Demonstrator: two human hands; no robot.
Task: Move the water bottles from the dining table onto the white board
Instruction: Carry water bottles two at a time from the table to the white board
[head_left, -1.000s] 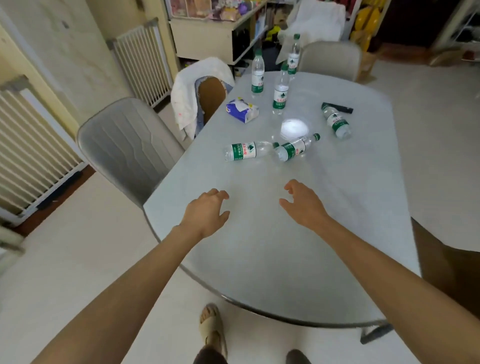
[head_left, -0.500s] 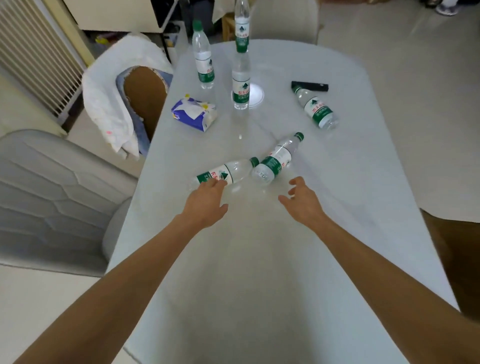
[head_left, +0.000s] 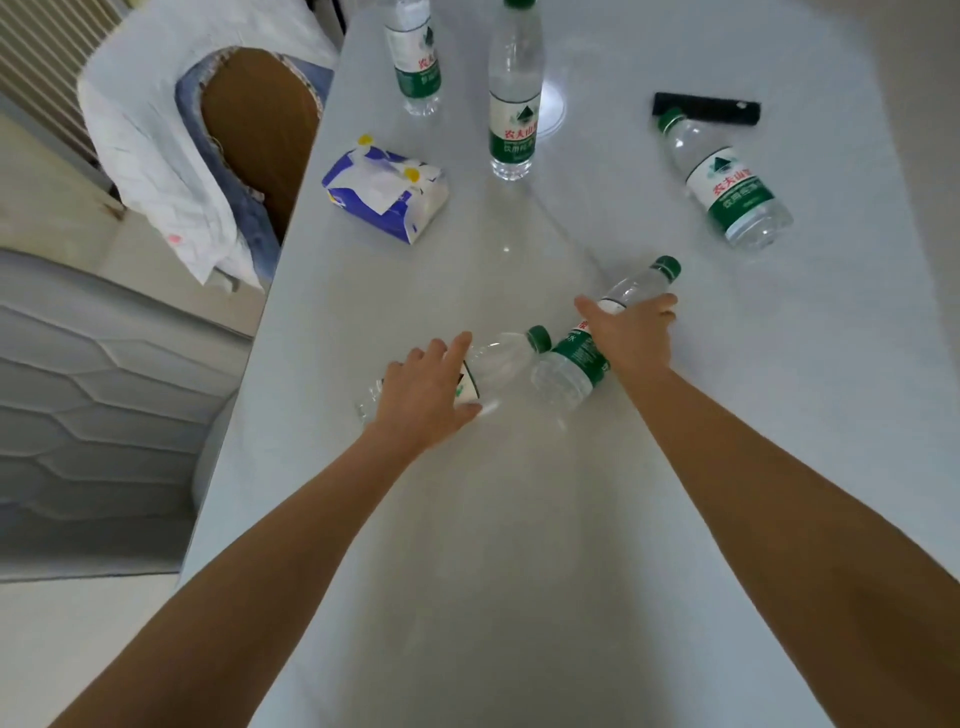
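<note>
Clear plastic water bottles lie on the pale table. The left hand curls over one lying bottle; the right hand grips another lying bottle beside it.

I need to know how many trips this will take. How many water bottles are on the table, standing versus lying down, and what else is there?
Standing bottles: 2
Lying bottles: 3
Tissue pack: 1
Black bar-shaped object: 1
Total: 7 things on the table, 5 of them bottles.
</note>
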